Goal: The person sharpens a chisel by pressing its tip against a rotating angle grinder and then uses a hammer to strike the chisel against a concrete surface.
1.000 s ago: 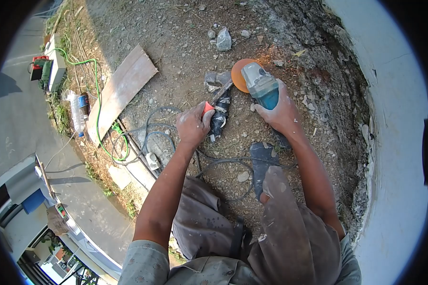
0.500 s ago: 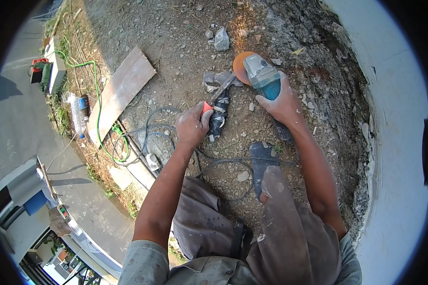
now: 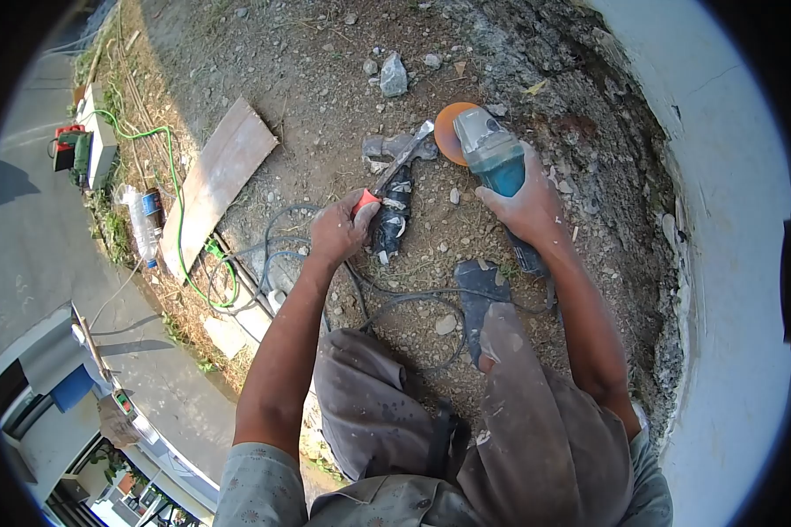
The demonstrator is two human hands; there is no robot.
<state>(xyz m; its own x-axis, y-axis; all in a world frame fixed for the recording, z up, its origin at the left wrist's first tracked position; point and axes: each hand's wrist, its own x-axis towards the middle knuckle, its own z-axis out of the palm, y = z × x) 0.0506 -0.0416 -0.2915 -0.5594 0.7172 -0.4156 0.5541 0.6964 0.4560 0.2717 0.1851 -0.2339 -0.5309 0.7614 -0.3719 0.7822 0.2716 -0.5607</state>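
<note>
My left hand (image 3: 344, 227) is closed round the red handle of a chisel-like tool (image 3: 399, 163), whose flat bright tip points up and to the right. Beneath that tool a hammer (image 3: 392, 204) with a dark, wrapped handle lies on the soil. In my right hand (image 3: 533, 204) is a teal angle grinder (image 3: 494, 155) with an orange disc (image 3: 453, 133). A small gap separates the disc from the chisel's tip. Whether the disc is spinning I cannot tell.
A board (image 3: 220, 183) lies at the left beside a green cable (image 3: 178, 167). Grey cords (image 3: 395, 299) loop over the ground near my shoe (image 3: 481, 294). Stones (image 3: 394, 75) lie ahead. A white wall (image 3: 738, 290) runs along the right.
Sparks above the disc are gone. The chisel has moved left, away from the disc, with my left hand, and its bright tip now shows. The grinder stays in my right hand.
</note>
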